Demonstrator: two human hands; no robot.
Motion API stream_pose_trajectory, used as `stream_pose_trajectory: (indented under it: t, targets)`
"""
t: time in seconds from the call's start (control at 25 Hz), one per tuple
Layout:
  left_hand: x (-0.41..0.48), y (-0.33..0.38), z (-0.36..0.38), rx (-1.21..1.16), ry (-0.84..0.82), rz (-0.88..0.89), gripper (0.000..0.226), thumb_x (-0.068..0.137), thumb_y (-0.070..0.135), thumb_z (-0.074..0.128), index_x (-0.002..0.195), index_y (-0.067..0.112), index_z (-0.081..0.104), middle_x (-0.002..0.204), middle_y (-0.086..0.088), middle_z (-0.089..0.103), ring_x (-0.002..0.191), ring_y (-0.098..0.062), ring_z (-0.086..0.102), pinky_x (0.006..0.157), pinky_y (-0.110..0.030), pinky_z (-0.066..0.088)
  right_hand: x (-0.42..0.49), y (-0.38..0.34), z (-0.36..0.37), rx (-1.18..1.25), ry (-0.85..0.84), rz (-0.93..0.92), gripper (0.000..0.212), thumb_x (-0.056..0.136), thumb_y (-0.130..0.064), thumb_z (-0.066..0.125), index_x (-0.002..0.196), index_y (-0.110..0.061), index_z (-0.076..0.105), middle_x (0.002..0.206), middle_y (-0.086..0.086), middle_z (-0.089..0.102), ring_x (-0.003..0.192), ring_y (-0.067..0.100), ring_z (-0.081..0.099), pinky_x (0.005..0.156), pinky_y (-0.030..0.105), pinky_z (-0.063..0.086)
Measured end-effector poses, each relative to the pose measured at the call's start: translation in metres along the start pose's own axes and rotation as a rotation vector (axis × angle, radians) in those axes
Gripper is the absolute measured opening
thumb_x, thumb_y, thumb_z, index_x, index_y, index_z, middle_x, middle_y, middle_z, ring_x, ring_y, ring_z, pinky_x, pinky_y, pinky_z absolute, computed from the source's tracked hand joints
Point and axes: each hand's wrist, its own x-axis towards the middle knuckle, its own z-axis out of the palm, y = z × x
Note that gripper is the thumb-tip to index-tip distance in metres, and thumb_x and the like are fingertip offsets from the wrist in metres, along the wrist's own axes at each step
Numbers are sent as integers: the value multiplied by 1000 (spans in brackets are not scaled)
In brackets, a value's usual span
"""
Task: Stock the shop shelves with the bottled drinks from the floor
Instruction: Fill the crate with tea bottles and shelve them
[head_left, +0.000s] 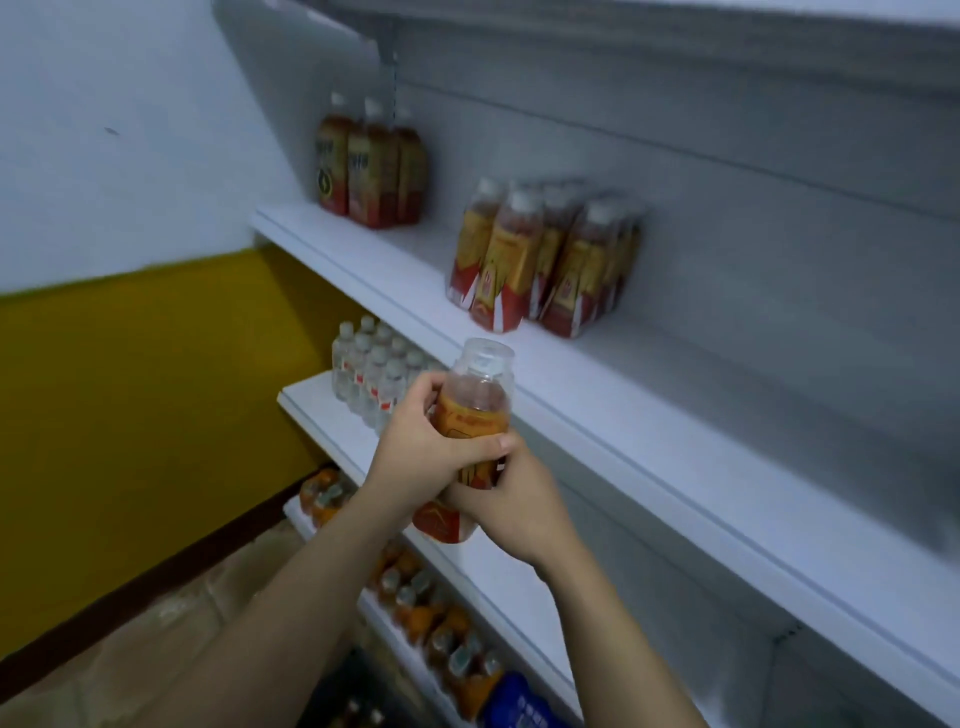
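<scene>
Partly stocked: upper shelf (675, 384) mostly bare; left hand (421, 447) and right hand (511, 499) both grip one bottle (475, 415), not shelved yet.

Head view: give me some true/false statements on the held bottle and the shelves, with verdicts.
1. The left hand and the right hand both grip the orange-labelled bottle. True.
2. That bottle stands on the upper shelf. False: it is held in the air in front of the shelf's edge.
3. Clear water bottles stand on the lower shelf. True.
4. The upper shelf holds no bottles. False: three dark bottles and a cluster of red-and-yellow bottles stand on it.
</scene>
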Motion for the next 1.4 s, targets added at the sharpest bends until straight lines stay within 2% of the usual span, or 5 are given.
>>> stream_pose_trajectory:
  t: [0.4,0.64,1.12,1.28,1.4]
  targets:
    - [54,68,38,-20,-45,210,68,69,28,87,128,28,53,113,14,65,104,1,61,86,-17,50,50,-52,-78,-47,300,-81,53,69,-30,76,116,-27,52,102,-8,67,91,13,65,76,34,57]
    - [88,38,61,237,-98,152,57,92,41,62,143,26,42,141,7,51,129,-11,47,107,-31,40,114,-31,-97,28,519,68,67,60,-29,88,117,-27,53,111,0,63,98,20,64,86,44,57]
    - [153,-33,77,380,48,104,56,88,15,65,139,22,43,136,0,51,127,-21,48,104,-44,46,179,-7,-95,-34,488,203,59,77,-23,83,126,-10,54,120,6,67,112,27,64,94,44,55]
    - [160,-31,94,581,235,103,83,84,26,68,150,22,18,157,-2,19,140,-28,28,106,-49,42,187,-6,-94,-40,476,179,56,79,-21,81,126,-9,53,118,6,67,110,25,64,92,39,54]
    - [164,-30,103,655,265,111,92,85,30,64,155,26,4,161,3,20,135,-24,35,102,-44,45,189,-9,-96,-45,450,178,48,83,-17,78,123,-7,53,115,6,67,108,25,64,88,34,53]
